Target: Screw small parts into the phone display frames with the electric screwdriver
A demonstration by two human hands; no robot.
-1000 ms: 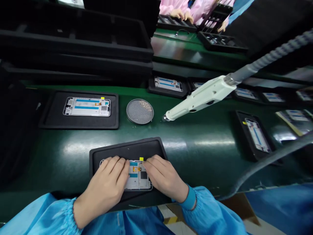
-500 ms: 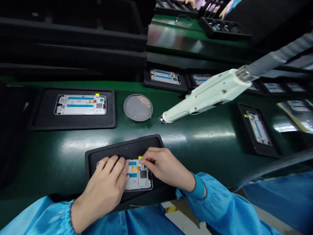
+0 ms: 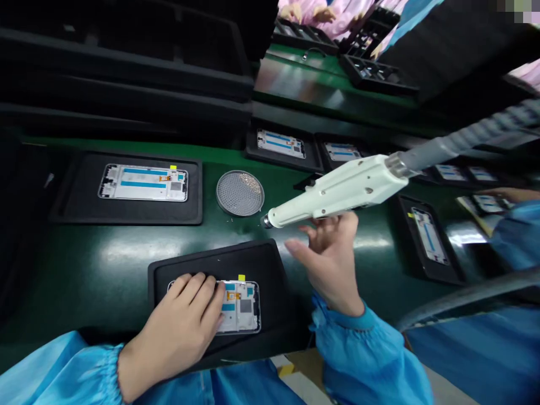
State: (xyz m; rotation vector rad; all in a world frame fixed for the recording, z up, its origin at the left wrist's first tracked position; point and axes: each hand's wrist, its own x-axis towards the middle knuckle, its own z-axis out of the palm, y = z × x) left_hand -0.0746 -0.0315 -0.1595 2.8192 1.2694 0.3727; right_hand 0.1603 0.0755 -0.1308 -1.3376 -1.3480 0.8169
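Observation:
My left hand (image 3: 185,315) lies over the left part of a phone mid-frame (image 3: 246,322), its fingers stretched across the frame and resting on it. The frame has blue strips, an orange flex cable and a yellow tab (image 3: 242,278), and sits in a black tray (image 3: 253,256). To the right, my right hand (image 3: 333,261) is raised with the thumb apart and fingers spread, just below a pale green power screwdriver (image 3: 337,191). Its fingertips are partly hidden behind the tool, so contact cannot be made out. The screwdriver hangs slanted, bit end toward the lower left.
A round perforated screw dish (image 3: 236,197) holds small screws. Another phone frame (image 3: 143,191) lies in a tray at left. More trayed frames (image 3: 280,144) line the back, and one tray (image 3: 426,242) is at right. A co-worker's sleeve (image 3: 517,233) shows at far right.
My right hand has left the yellow tab's corner of the phone frame, moved up and right to the screwdriver, and opened from a pinch. My left hand stays on the frame.

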